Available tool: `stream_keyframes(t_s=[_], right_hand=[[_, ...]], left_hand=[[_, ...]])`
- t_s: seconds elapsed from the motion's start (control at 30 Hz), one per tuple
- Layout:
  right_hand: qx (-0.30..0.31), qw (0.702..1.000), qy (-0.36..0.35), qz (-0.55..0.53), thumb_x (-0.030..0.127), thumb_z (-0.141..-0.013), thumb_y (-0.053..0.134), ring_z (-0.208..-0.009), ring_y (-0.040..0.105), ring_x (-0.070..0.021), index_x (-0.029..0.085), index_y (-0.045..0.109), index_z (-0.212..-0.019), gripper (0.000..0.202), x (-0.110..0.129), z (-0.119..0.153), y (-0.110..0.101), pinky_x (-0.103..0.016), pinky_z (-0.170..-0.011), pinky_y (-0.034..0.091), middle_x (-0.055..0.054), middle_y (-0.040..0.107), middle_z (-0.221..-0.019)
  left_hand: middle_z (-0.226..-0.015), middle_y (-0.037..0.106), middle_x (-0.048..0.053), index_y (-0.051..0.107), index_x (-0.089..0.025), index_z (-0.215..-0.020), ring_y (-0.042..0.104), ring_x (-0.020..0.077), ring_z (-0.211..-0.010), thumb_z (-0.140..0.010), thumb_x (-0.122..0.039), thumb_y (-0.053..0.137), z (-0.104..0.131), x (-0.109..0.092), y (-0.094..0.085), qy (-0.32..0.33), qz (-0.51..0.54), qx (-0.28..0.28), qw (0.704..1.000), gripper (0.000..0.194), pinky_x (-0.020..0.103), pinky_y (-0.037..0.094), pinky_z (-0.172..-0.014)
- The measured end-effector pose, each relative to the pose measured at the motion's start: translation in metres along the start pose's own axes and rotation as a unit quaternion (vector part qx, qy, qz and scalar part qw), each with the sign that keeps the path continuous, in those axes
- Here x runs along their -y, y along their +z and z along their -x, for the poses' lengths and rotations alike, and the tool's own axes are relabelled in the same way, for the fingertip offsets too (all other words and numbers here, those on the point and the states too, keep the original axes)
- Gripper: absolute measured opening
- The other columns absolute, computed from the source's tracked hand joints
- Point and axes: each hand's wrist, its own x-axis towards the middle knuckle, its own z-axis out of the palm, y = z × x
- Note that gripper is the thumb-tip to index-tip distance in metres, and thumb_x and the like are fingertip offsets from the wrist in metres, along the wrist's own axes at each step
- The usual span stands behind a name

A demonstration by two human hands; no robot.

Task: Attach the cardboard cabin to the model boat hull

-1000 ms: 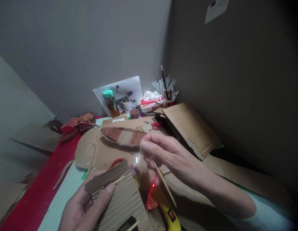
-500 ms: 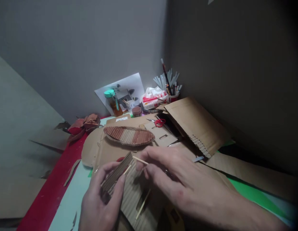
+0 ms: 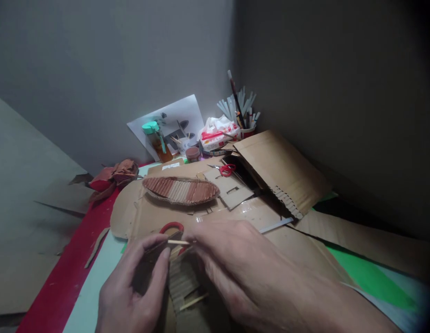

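My left hand grips a small piece of ridged corrugated cardboard between thumb and fingers, low in the view. My right hand pinches a thin wooden stick whose end meets the top edge of that piece. Below the hands lies a larger corrugated sheet with another stick resting on it. A red scissors handle peeks out just beyond my fingers.
A boat-shaped cardboard model lies on flat cardboard further back. A folded cardboard flap, small red scissors, a green-capped bottle, a tissue pack and a cup of brushes stand near the walls.
My right hand came down from in front of the boat model and brought the stick to the small corrugated piece. The left hand tilted that piece edge-on and lowered it.
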Motion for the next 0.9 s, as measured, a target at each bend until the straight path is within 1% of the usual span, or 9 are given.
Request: stream_keyframes(t_s=[0.17,0.27,0.4,0.5,0.57,0.67,0.73,0.8,0.9], right_hand=[[-0.006,1.000,0.020,-0.006,0.007,-0.097,0.049,-0.085,0.067,-0.0191,0.017,0.063,-0.100,0.017,0.002,-0.002,0.002,-0.031,-0.077,0.050,-0.006,0.073,-0.098],[-0.016,0.999,0.027,-0.015,0.010,-0.099,0.046,-0.081,0.066,-0.0184,0.019,0.060,-0.095,0.016,0.000,-0.001,0.005,-0.030,-0.073,0.049,-0.004,0.071,-0.091],[-0.021,0.999,0.029,-0.020,0.016,-0.100,0.046,-0.079,0.064,-0.0185,0.021,0.057,-0.095,0.013,-0.004,0.003,0.008,-0.031,-0.072,0.048,-0.003,0.069,-0.090],[-0.017,0.999,0.022,-0.022,0.017,-0.102,0.044,-0.081,0.064,-0.0183,0.022,0.056,-0.096,0.014,-0.005,0.004,0.009,-0.032,-0.075,0.048,-0.002,0.068,-0.091],[-0.013,1.000,0.007,-0.014,0.018,-0.103,0.045,-0.079,0.064,-0.0175,0.022,0.057,-0.095,0.015,-0.004,0.004,0.009,-0.031,-0.073,0.048,-0.001,0.068,-0.089],[-0.019,0.999,-0.026,0.000,0.016,-0.101,0.049,-0.074,0.063,-0.0156,0.020,0.061,-0.092,0.015,0.000,0.003,0.011,-0.029,-0.069,0.046,0.000,0.069,-0.085],[-0.032,0.998,-0.048,0.006,0.012,-0.100,0.050,-0.073,0.064,-0.0143,0.017,0.064,-0.091,0.018,0.003,0.004,0.012,-0.028,-0.069,0.046,-0.001,0.070,-0.084],[-0.037,0.997,-0.070,0.012,0.009,-0.098,0.050,-0.076,0.065,-0.0142,0.015,0.068,-0.092,0.019,0.005,0.006,0.013,-0.028,-0.071,0.046,-0.002,0.072,-0.087],[-0.015,0.995,-0.093,0.025,0.008,-0.098,0.051,-0.082,0.068,-0.0166,0.012,0.071,-0.098,0.020,0.005,0.008,0.012,-0.029,-0.075,0.049,-0.006,0.075,-0.096]], left_hand=[[-0.096,0.077,-0.008,0.066,-0.041,-0.104,0.075,0.0129,-0.083,-0.093,-0.037,0.064,0.001,0.004,-0.002,0.056,-0.028,0.013,0.998,0.013,0.018,0.058,-0.078],[-0.103,0.078,-0.009,0.065,-0.043,-0.110,0.075,0.0132,-0.090,-0.095,-0.035,0.060,0.000,0.005,-0.005,0.084,-0.033,0.029,0.996,0.018,0.019,0.058,-0.083],[-0.112,0.077,-0.012,0.063,-0.044,-0.119,0.074,0.0088,-0.097,-0.096,-0.033,0.060,0.002,0.005,-0.007,0.113,-0.030,0.042,0.992,0.026,0.014,0.052,-0.093],[-0.121,0.073,-0.009,0.063,-0.038,-0.125,0.067,0.0091,-0.110,-0.096,-0.026,0.060,0.005,-0.002,-0.007,0.096,0.017,-0.007,0.995,0.032,0.015,0.045,-0.104],[-0.121,0.070,-0.003,0.063,-0.032,-0.128,0.064,0.0144,-0.114,-0.093,-0.017,0.063,0.005,-0.010,-0.007,0.143,0.015,-0.060,0.988,0.039,0.025,0.046,-0.107],[-0.118,0.070,0.003,0.062,-0.027,-0.131,0.063,0.0203,-0.113,-0.088,-0.009,0.067,0.003,-0.022,-0.009,0.246,-0.066,-0.110,0.961,0.047,0.037,0.050,-0.099],[-0.110,0.071,0.004,0.065,-0.026,-0.123,0.062,0.0204,-0.107,-0.088,-0.009,0.067,0.004,-0.027,-0.010,0.268,-0.096,-0.121,0.951,0.039,0.038,0.050,-0.095],[-0.102,0.070,0.004,0.066,-0.026,-0.111,0.061,0.0193,-0.100,-0.090,-0.006,0.063,0.005,-0.030,-0.009,0.266,-0.085,-0.125,0.952,0.030,0.038,0.048,-0.091],[-0.099,0.067,0.002,0.065,-0.026,-0.107,0.059,0.0183,-0.095,-0.091,-0.006,0.061,0.008,-0.032,-0.007,0.252,-0.052,-0.118,0.959,0.026,0.037,0.046,-0.085]])
